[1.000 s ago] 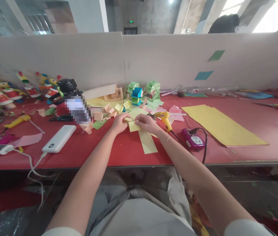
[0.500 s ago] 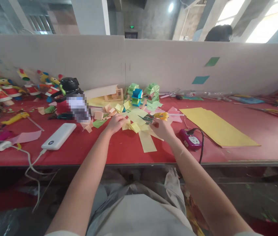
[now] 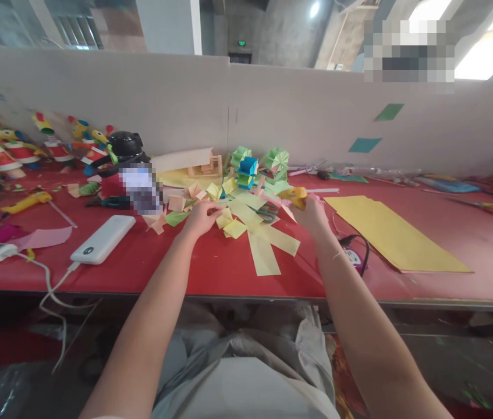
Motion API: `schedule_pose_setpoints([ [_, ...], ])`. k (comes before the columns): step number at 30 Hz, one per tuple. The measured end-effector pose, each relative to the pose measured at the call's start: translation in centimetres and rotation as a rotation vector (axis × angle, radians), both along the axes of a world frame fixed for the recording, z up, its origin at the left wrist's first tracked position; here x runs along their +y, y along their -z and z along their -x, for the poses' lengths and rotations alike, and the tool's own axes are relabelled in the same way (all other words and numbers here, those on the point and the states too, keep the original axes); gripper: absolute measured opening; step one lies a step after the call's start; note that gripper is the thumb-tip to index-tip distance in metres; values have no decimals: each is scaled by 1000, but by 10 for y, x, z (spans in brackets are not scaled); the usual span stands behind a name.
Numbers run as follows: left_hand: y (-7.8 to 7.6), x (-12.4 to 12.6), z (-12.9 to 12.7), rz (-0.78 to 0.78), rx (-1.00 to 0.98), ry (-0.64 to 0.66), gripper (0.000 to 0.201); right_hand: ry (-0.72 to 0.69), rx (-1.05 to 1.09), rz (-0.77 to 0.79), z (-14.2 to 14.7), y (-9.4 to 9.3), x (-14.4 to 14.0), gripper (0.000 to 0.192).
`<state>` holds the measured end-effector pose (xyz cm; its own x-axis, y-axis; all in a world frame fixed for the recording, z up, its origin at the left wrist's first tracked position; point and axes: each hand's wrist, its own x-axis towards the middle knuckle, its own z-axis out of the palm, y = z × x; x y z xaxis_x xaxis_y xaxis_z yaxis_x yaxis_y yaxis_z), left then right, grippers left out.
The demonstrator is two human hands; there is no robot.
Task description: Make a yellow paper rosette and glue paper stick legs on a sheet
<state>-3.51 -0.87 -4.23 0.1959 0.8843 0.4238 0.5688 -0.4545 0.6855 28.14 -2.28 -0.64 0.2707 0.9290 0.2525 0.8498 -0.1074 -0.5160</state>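
A long red tabletop [image 3: 211, 265] runs from left to right, and a pale partition wall [image 3: 298, 116] stands along its far edge. Toward the right end lies a stack of large yellow paper sheets [image 3: 392, 233], flat, reaching close to the near edge. At the far left, against the partition, stands a row of colourful paper figures [image 3: 19, 148]. Near the left part of the near edge lies a white power bank [image 3: 103, 238] with a white cable [image 3: 56, 285] running off the edge. A black and red kettle-like pot [image 3: 117, 160] stands behind it, toward the far edge.

In the middle of the tabletop long yellow paper strips [image 3: 263, 244] lie crossed, one pointing at the near edge. Behind them, by the partition, sits a cluster of green and blue folded paper shapes [image 3: 257, 166].

The left hand [image 3: 200, 218] rests on the tabletop at the left end of the strips, its fingers pinching a small folded yellow piece [image 3: 229, 224] that lies on the red surface. The right hand [image 3: 314, 212] is raised just right of the strips and is closed around a yellow glue gun [image 3: 295, 195], of which only the top shows above the fingers. Green-handled scissors [image 3: 266, 212] lie between the two hands on the strips. A purple power socket [image 3: 353, 256] sits beside the right wrist, partly hidden by the forearm.
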Motion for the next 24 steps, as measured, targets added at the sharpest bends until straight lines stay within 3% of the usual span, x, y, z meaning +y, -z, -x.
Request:
schedule_pose_setpoints([
  [2,0,1,-1,-12,-25,-52,11,-51,185,-110,7,-5,1,24],
  [4,1,2,-2,-11,-65,-65,12,-228,479,-184,19,-6,1,24],
  [6,3,3,-3,3,-109,-50,14,-376,682,-177,33,0,1,29],
  [8,4,4,-3,19,-140,-35,15,-450,723,-138,47,10,1,36],
  [11,5,5,-4,19,-161,-16,13,-465,696,-65,56,25,1,37],
  [14,5,5,-5,4,-176,1,13,-352,669,-121,52,32,1,35],
  [21,5,7,-3,-17,-210,-36,13,-295,816,-202,37,24,-2,33],
  [24,7,9,-1,-36,-222,-98,14,-432,988,-94,43,19,-10,36],
])
